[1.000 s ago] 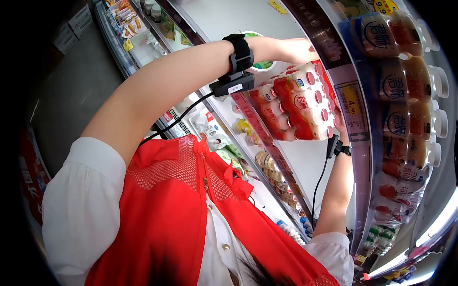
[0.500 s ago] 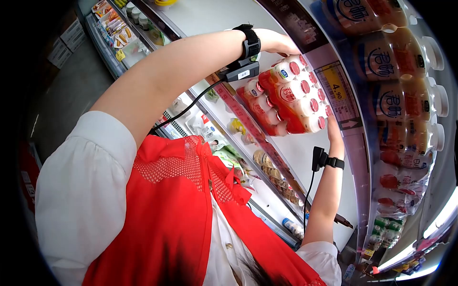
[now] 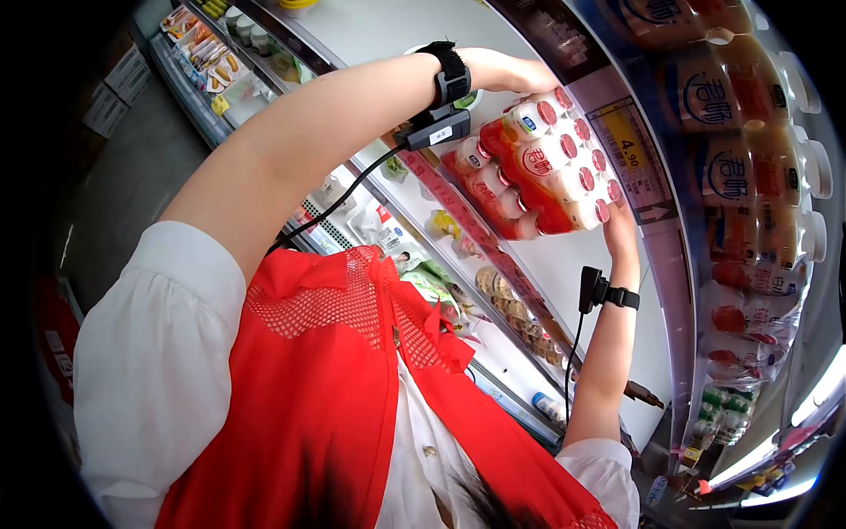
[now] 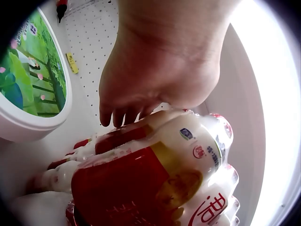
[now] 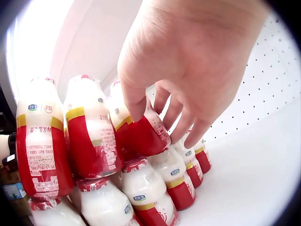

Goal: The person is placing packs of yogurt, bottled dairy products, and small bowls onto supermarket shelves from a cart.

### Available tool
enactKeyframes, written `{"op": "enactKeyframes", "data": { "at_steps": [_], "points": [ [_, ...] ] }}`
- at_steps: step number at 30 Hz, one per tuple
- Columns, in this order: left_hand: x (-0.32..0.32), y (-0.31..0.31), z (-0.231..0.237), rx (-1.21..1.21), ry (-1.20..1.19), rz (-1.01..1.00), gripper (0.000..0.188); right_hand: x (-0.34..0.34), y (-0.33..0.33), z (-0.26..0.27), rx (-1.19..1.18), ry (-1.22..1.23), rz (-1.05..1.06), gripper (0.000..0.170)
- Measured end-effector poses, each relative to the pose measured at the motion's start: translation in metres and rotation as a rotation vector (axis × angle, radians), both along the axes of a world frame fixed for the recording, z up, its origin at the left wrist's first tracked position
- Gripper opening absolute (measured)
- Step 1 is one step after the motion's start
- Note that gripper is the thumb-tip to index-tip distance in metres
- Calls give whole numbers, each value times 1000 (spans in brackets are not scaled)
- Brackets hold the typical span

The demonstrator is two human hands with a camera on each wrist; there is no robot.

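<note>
A shrink-wrapped pack of small red-and-white yogurt drink bottles [image 3: 551, 163] sits on top of a similar lower pack [image 3: 489, 187] on a white shelf. My left hand [image 3: 520, 72] is at the upper pack's far end; in the left wrist view its fingers bend down over the bottles, the thumb hidden. At the opposite end, my right hand [image 3: 620, 234] grips the same pack. The right wrist view shows the thumb [image 5: 136, 106] on one side of an end bottle and the fingers behind. Caps of the lower bottles [image 5: 143, 183] show just beneath.
A white tub with a green lid [image 4: 35, 70] stands close to my left hand. The shelf edge with a yellow price tag [image 3: 624, 137] runs in front of the packs. More bottle packs [image 3: 718, 167] line the neighbouring shelf. Black cables [image 3: 348, 198] hang from both wrists.
The head view has shifted, bringing the bottle packs and price tag left in it. My right hand and wrist show more fully beside the pack. Both hands remain at its ends.
</note>
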State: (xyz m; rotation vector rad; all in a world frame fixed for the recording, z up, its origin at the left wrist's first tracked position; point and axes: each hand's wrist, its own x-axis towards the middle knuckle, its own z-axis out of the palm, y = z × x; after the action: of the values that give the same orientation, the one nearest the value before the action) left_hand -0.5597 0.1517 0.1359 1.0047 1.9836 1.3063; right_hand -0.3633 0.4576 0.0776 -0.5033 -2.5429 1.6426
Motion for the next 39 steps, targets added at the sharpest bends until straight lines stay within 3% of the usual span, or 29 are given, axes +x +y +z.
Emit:
{"op": "enactKeyframes", "data": {
  "at_steps": [10,12,15,18,21,26,29,30,32,34,36,39],
  "points": [
    [7,-18,7,50,16,-58,62,22,-62,38,-62,58,-211,47],
    [20,-32,-18,152,162,46,69,31,-95,52,-108,50,-294,49],
    [28,-52,-12,143,269,-70,75,43,-113,40,-79,124,-281,46],
    [24,-47,-26,144,433,28,69,46,-145,38,-74,178,-276,47],
    [22,-42,-32,212,462,75,67,44,-167,28,-89,283,-408,48],
    [24,-75,-9,221,425,-41,67,65,-220,0,60,381,-597,47],
    [20,-106,-28,250,543,-90,66,89,-272,-4,117,304,-800,46],
    [21,-120,-29,258,561,-129,66,101,-278,-33,119,400,-857,46],
    [27,-153,-33,178,453,-209,65,122,-322,-45,256,263,-927,45],
    [32,-180,-41,141,450,-268,64,142,-362,-69,187,264,-939,43],
    [35,-199,-63,119,473,-274,60,161,-410,-75,169,107,-944,38],
    [50,-212,-86,35,415,-345,54,204,-465,-113,664,-65,-893,30]
  ]
}}
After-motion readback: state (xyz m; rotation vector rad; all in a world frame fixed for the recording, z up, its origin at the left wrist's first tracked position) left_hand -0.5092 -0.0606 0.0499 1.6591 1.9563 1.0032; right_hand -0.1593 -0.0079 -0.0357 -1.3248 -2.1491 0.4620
